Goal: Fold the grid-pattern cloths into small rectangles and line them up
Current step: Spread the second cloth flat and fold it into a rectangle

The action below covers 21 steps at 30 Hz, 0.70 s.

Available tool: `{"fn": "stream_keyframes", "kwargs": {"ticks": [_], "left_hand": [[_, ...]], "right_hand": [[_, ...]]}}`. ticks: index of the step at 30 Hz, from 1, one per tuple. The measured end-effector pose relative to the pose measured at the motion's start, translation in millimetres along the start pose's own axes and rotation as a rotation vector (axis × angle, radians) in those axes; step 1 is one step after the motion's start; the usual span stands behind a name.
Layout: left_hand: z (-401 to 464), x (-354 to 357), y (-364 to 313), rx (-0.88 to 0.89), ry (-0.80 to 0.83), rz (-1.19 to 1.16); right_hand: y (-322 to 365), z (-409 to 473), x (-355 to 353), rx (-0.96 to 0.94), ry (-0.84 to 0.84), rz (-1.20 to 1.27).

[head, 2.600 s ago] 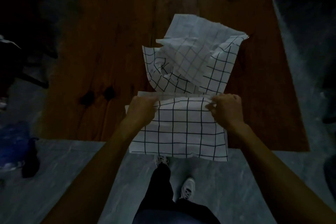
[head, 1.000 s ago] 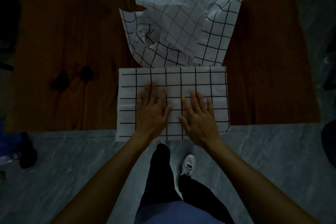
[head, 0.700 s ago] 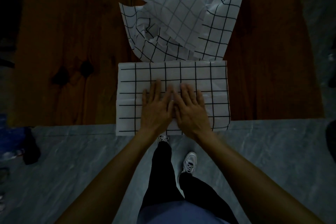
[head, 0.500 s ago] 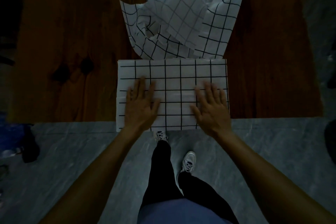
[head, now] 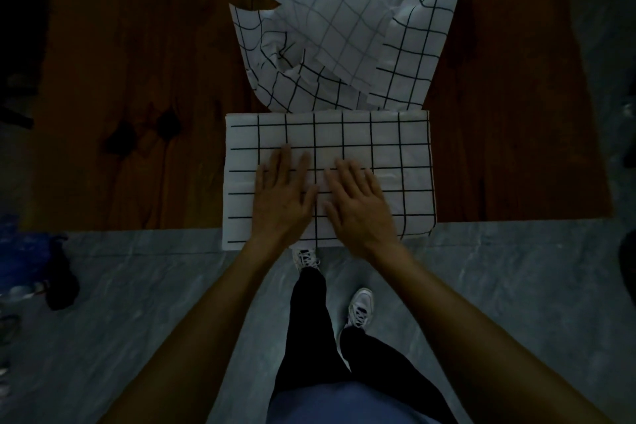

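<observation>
A white cloth with a black grid, folded into a wide rectangle, lies flat at the near edge of the wooden table, its near edge overhanging the table edge slightly. My left hand and my right hand rest palm down side by side on its middle, fingers spread, holding nothing. Just beyond it lies a crumpled heap of unfolded grid cloth, touching the folded cloth's far edge.
The dark wooden table has knots left of the cloth. Grey stone floor runs below the table edge, with my legs and white shoes on it. Dark objects sit on the floor at the far left.
The cloth was held up by two corners, then laid flat. My hands swept apart across it half a second ago and have come back together at its middle.
</observation>
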<state>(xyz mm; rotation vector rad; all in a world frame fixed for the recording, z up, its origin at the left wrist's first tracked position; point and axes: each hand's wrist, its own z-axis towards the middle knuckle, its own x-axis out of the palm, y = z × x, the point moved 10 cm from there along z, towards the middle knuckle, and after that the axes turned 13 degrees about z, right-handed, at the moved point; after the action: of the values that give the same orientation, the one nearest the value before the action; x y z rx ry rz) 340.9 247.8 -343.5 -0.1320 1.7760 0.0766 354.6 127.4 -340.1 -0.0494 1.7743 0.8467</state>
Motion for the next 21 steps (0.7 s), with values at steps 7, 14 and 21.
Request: {"fn": "stream_keyframes", "kwargs": {"ticks": [7, 14, 21], "left_hand": [[-3.5, -0.3, 35.0, -0.015, -0.007, 0.048], [-16.8, -29.4, 25.4, 0.02, -0.149, 0.027], [-54.1, -6.8, -16.1, 0.2, -0.066, 0.112]], "right_hand": [[-52.5, -16.4, -29.4, 0.072, -0.003, -0.085], [-39.8, -19.4, -42.4, 0.066, -0.093, 0.048], [-6.0, -46.1, -22.0, -0.035, -0.029, 0.047]]}}
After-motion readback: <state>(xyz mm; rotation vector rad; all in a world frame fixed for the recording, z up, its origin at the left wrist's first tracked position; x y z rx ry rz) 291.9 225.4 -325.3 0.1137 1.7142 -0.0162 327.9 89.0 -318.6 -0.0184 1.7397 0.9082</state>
